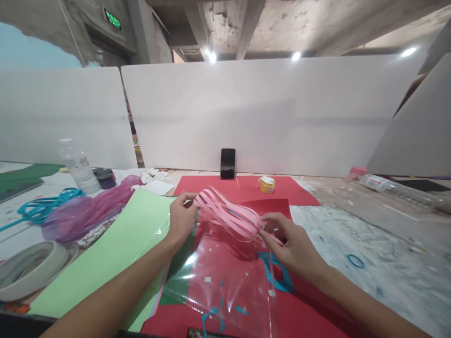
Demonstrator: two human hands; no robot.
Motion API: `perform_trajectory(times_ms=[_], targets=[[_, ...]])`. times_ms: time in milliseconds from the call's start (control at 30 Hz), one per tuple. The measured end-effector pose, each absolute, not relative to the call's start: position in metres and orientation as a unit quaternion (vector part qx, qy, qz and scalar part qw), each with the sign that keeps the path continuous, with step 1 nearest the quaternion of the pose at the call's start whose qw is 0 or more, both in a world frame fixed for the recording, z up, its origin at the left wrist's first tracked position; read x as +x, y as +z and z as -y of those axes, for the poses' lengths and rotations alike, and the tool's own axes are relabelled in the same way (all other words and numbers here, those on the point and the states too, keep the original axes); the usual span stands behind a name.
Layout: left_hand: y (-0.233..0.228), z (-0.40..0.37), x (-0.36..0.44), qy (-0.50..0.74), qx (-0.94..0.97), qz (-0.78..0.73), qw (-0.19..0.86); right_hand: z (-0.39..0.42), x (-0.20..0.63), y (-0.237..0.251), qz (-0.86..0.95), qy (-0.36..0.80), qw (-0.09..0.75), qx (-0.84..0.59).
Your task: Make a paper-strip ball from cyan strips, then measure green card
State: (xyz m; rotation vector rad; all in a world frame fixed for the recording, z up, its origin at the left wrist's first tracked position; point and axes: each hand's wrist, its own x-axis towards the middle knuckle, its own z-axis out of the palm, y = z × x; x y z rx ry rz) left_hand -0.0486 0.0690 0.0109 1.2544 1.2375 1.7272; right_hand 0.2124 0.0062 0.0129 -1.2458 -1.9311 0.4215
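Nearest the camera, a clear plastic sheet point(225, 286) is seen lying glossy and creased over red paper point(253, 188), scattered with small white and blue offcuts. A light green sheet point(116, 253) lies to the left, beside a roll of white tape point(28, 270).

Above these, a bundle of pink paper strips point(227, 216) is held clear of the table. One end is pinched by the left hand point(181, 218); the other is gripped by the fingers of the right hand point(292, 246). The strips are thin, matte, bowed and partly fanned.

It is judged that tearing or creasing could follow from too hard a pull, and slippage from an uneven grip.

Farther back, a yellow tub point(267, 184) and an upright phone point(228, 164) are noted.
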Motion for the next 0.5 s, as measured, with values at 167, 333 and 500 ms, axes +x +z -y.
perform_trajectory(times_ms=[167, 333, 500], targets=[[0.0099, -0.0708, -0.0486, 0.66, 0.48, -0.478, 0.324, -0.0052, 0.2109, 0.0114, 0.756, 0.182, 0.398, -0.486], [0.0087, -0.0733, -0.051, 0.67, 0.476, -0.47, 0.323, -0.004, 0.2068, 0.0122, 0.719, 0.273, 0.424, -0.479], [0.0116, -0.0725, -0.0522, 0.672, 0.48, -0.463, 0.324, -0.0105, 0.2065, 0.0134, 0.658, 0.408, 0.431, -0.463]])
